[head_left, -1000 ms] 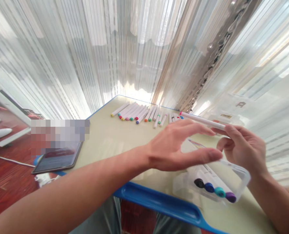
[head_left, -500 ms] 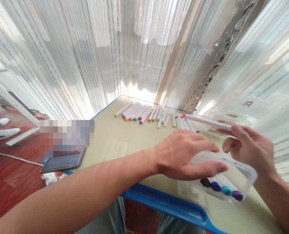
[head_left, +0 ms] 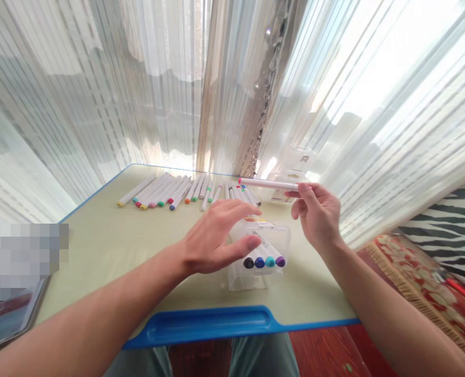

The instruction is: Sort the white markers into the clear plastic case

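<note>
My right hand [head_left: 319, 210] pinches a white marker [head_left: 269, 184] near one end, held about level above the table. The marker's pink end points left. My left hand [head_left: 219, 235] is spread over the left side of a clear plastic box [head_left: 283, 238], thumb and fingers apart; whether it touches the box I cannot tell. Inside the box lie several white markers, their black, blue, turquoise and purple ends [head_left: 269, 262] facing me. Part of the box is hidden behind my left hand.
Several white markers [head_left: 165, 191] with coloured ends lie in a row along the table's far side. A clear case [head_left: 291, 170] stands at the back right. A tablet [head_left: 14, 317] lies at the left edge. A blue tray groove [head_left: 209, 323] runs along the table's [head_left: 99, 251] front.
The view has turned to the right, so the table and both hands appear further left. My right hand still holds the marker. My left hand stays spread by the box.
</note>
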The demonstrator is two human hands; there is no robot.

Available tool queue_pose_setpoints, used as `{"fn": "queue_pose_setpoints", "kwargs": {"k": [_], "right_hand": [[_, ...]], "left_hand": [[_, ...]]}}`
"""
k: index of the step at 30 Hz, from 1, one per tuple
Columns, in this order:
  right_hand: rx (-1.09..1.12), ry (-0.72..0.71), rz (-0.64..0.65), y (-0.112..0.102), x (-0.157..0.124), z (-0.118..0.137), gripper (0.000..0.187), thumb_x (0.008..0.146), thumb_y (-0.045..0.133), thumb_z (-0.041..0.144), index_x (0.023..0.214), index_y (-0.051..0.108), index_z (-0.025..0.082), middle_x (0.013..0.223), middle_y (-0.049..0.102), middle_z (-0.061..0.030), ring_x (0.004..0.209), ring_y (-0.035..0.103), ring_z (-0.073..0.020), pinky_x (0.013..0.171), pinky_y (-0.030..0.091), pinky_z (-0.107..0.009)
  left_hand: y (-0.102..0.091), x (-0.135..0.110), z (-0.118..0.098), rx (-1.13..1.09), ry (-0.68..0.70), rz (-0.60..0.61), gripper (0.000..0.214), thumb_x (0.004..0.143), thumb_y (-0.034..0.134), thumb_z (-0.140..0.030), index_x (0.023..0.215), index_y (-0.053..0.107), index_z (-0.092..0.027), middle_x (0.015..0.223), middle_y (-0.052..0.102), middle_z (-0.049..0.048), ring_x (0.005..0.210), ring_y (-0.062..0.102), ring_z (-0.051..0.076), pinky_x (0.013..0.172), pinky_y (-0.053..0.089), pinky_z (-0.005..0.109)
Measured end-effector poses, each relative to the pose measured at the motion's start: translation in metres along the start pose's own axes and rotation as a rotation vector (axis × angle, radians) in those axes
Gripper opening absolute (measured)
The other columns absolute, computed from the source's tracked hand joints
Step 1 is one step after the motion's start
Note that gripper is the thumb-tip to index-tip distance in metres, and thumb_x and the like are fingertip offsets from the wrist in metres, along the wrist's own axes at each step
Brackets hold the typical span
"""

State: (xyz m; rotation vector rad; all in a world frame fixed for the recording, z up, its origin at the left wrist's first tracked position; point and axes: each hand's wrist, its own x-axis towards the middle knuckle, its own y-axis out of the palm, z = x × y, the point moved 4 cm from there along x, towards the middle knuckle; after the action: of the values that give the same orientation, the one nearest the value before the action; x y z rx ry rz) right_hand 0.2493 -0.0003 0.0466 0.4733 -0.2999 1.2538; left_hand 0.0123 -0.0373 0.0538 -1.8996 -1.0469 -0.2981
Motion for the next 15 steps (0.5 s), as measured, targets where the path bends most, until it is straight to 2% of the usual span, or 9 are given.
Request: {"fn": "queue_pose_setpoints", "kwargs": {"k": [4, 7, 12, 15], "right_hand": [[-0.047, -0.085, -0.008, -0.002, -0.002, 0.013, 0.027, 0.082, 0.081, 0.041, 0.085, 0.069, 0.017, 0.072, 0.077, -0.0033, 0.037, 0.055, -0.0076, 0.035, 0.039, -0.021], [-0.156, -0.211, -0.023, -0.006, -0.014, 0.034, 0.024, 0.083, 0.081, 0.038, 0.091, 0.071, 0.018, 0.072, 0.076, -0.0022, 0.038, 0.058, -0.0097, 0.036, 0.045, -0.024], [-0.363, -0.437, -0.086, -0.019, -0.062, 0.075, 0.014, 0.083, 0.081, 0.024, 0.096, 0.074, 0.021, 0.069, 0.073, 0.0007, 0.042, 0.064, -0.0128, 0.039, 0.052, -0.027], [-0.451, -0.549, -0.119, -0.032, -0.098, 0.095, 0.023, 0.079, 0.082, 0.014, 0.098, 0.077, 0.025, 0.07, 0.072, 0.0006, 0.047, 0.067, -0.0156, 0.042, 0.055, -0.032]], "left_hand": [[-0.008, 0.0, 0.004, -0.028, 0.014, -0.112, 0.047, 0.101, 0.036, -0.05, 0.112, 0.068, -0.017, 0.118, 0.071, 0.013, 0.112, 0.063, 0.027, 0.099, 0.044, 0.041], [-0.014, 0.0, 0.007, 0.018, -0.051, -0.183, 0.046, 0.102, 0.033, -0.045, 0.107, 0.068, -0.018, 0.108, 0.072, 0.0112, 0.105, 0.064, 0.025, 0.094, 0.046, 0.038], [-0.021, 0.001, 0.013, 0.062, -0.132, -0.272, 0.039, 0.101, 0.039, -0.043, 0.103, 0.068, -0.017, 0.103, 0.073, 0.0091, 0.101, 0.065, 0.024, 0.092, 0.047, 0.035], [-0.02, 0.002, 0.016, 0.07, -0.142, -0.264, 0.038, 0.102, 0.039, -0.041, 0.104, 0.068, -0.017, 0.106, 0.073, 0.0089, 0.106, 0.065, 0.023, 0.094, 0.046, 0.033]]}}
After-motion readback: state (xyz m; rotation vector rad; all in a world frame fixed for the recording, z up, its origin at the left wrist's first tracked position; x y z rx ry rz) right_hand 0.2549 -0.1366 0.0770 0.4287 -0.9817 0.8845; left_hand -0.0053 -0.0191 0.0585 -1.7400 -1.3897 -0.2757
